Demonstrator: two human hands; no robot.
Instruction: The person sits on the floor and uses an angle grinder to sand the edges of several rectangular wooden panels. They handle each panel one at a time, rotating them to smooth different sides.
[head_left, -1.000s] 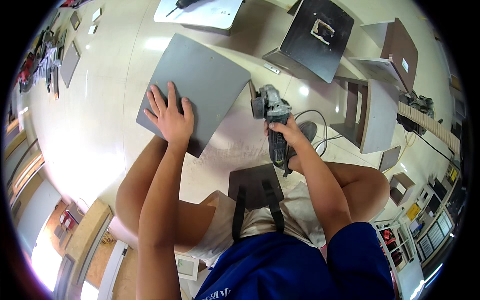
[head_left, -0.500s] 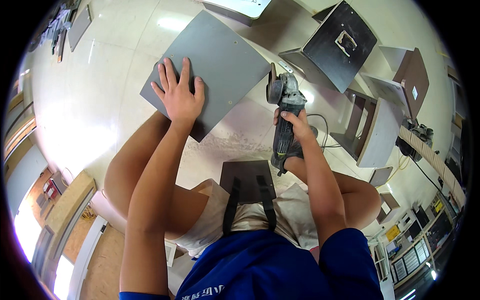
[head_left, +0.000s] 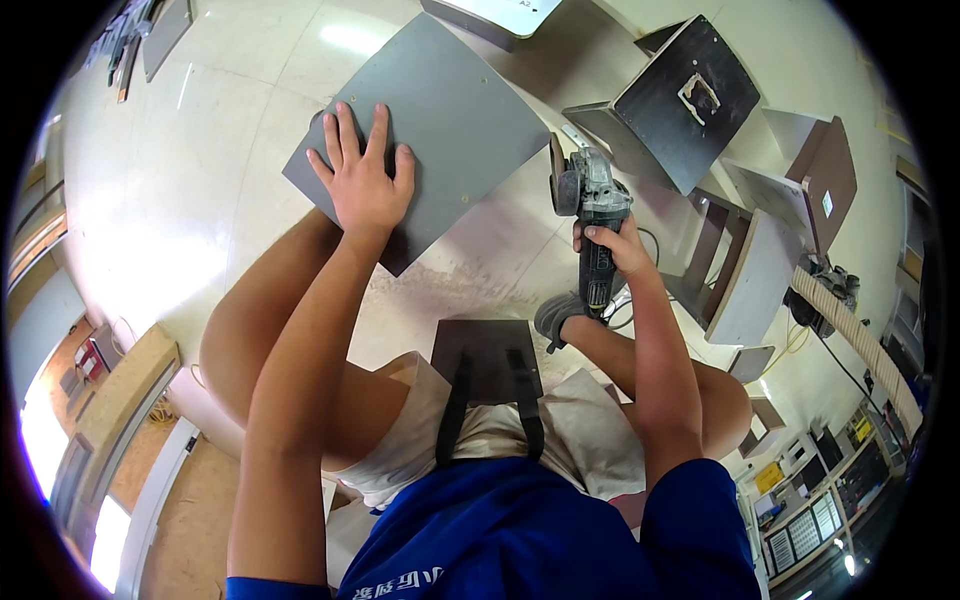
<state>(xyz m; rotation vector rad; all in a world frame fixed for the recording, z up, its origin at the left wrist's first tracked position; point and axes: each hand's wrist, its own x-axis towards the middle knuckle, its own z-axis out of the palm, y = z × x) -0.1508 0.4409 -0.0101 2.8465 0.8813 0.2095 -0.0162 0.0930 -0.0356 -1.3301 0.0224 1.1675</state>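
Note:
My left hand (head_left: 368,187) lies flat with its fingers spread on the left part of a grey board (head_left: 455,120). The board is a tilted panel with a few small holes near its edges. My right hand (head_left: 622,248) is wrapped round the dark body of an angle grinder (head_left: 602,207). The grinder points away from me, its disc on the left side close to the board's right corner. Whether disc and board touch, I cannot tell. Whether the disc is spinning does not show.
Right of the grinder stands a dark box (head_left: 690,100) with a ragged square cutout. Beyond it are a brown-and-white box (head_left: 825,185) and a pale open frame (head_left: 755,275). The grinder's cable runs near my right foot (head_left: 560,320). A dark square board (head_left: 487,350) sits between my legs.
The grinder in my right hand has moved a little to the right and away from my right foot. My left hand stays flat on the board.

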